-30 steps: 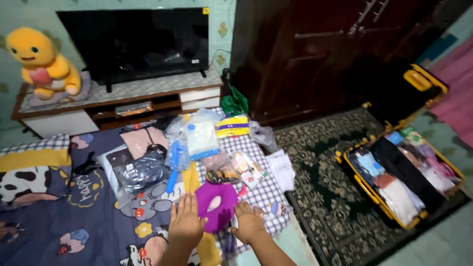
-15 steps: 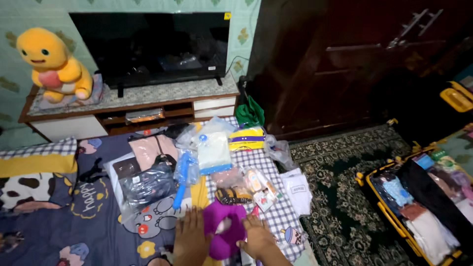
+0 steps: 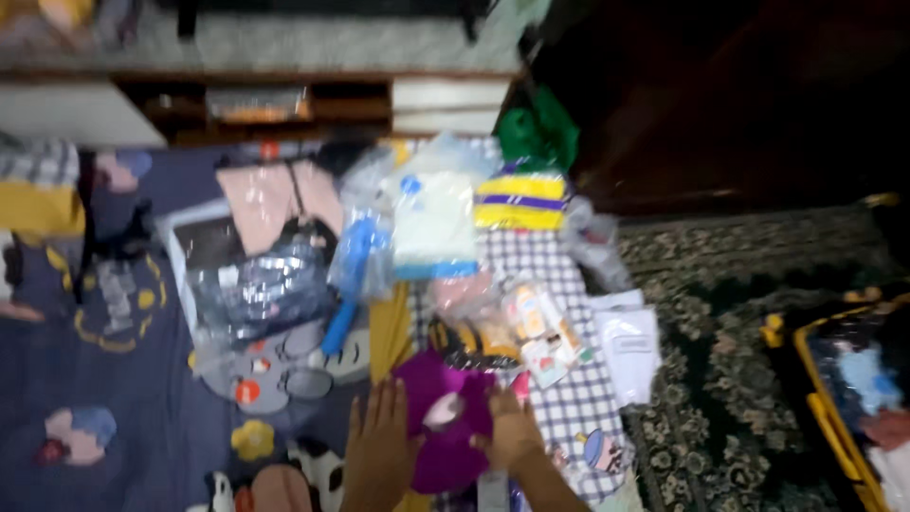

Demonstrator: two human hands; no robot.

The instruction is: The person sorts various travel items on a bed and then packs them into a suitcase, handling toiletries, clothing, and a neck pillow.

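I see my left hand (image 3: 379, 455) flat, fingers spread wide, on the left edge of a purple cloth thing (image 3: 444, 417). My right hand (image 3: 510, 438) lies on its right edge, fingers loosely bent, not clenched. Both hands touch the purple thing and press on it, but I cannot tell if they pinch it, as the view is blurry. The purple thing lies on the bed (image 3: 114, 398), low in the view, between my hands.

At 12 o'clock from it lies a small dark and yellow pack (image 3: 464, 339). At 11 o'clock sits a blue tube in a clear bag (image 3: 346, 284). At 1 o'clock are small colourful packets (image 3: 540, 327) on the checked cloth (image 3: 578, 398). At 3 o'clock, well apart, stands a yellow suitcase (image 3: 825, 417) on the patterned rug (image 3: 720, 379).
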